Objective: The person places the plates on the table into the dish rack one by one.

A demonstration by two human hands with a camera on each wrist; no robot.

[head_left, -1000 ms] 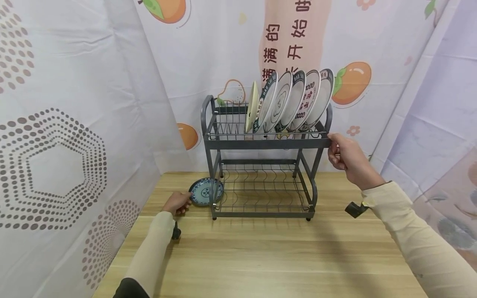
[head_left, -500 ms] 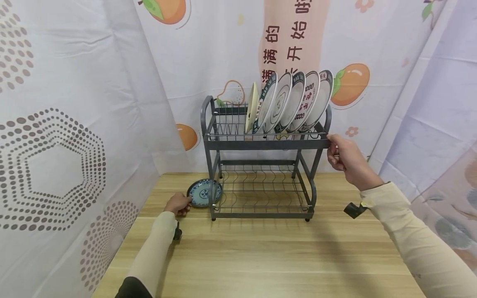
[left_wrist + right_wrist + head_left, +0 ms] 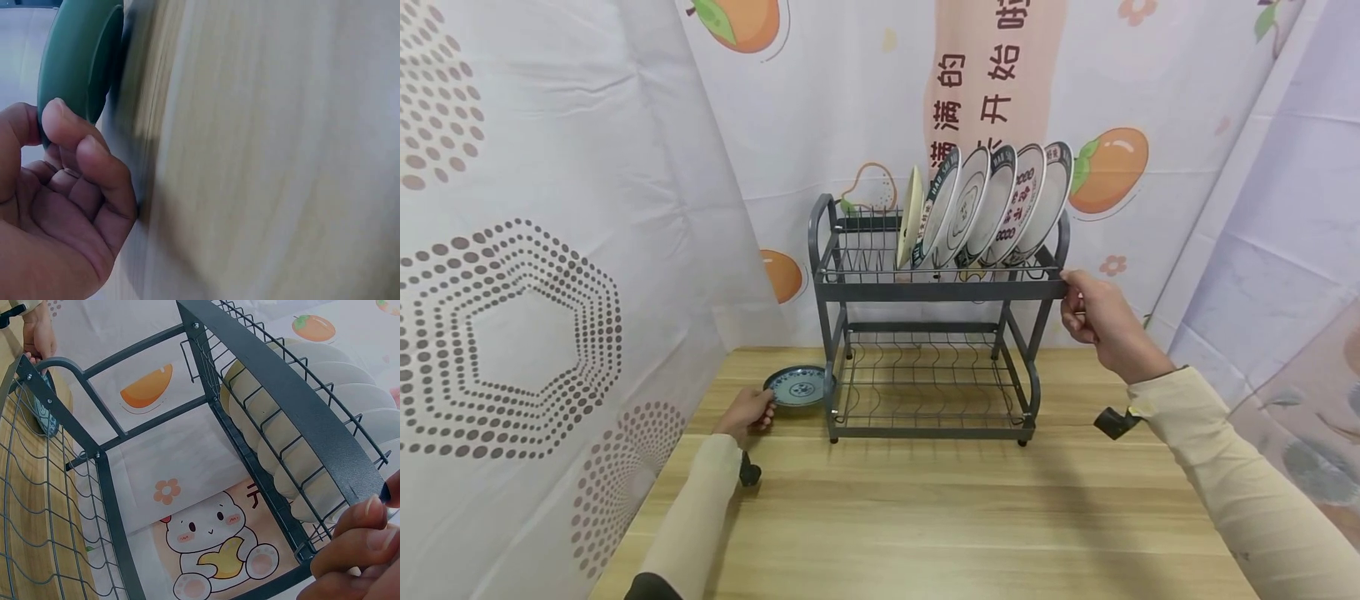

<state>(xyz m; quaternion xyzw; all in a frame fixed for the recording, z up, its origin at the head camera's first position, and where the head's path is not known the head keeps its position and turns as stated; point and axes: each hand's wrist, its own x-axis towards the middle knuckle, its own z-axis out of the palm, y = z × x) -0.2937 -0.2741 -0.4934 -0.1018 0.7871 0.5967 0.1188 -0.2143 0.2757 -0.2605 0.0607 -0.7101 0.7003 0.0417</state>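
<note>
My left hand [image 3: 747, 410] pinches the near left rim of a small blue patterned plate [image 3: 797, 386]. Close up in the left wrist view, the plate's green-blue underside [image 3: 75, 56] rises from between thumb and fingers, just over the wooden surface. Part of the plate's right edge is behind the left post of a grey two-tier dish rack [image 3: 940, 290]. At the rack's upper right front corner, my right hand [image 3: 1101, 321] holds the end of the front bar, also seen in the right wrist view with curled fingers [image 3: 362, 531] at that bar.
Several white plates with printed rims [image 3: 996, 204] and one pale yellow plate [image 3: 910, 215] lean upright in the upper tier. The lower tier [image 3: 932, 379] shows bare wire. A wooden table [image 3: 910, 508] lies under the rack, with a printed curtain [image 3: 820, 100] close behind.
The blue plate has shifted left, out from beside the rack's left post, and its outline looks flatter. My left hand has moved slightly left with it; the right hand stays on the rack.
</note>
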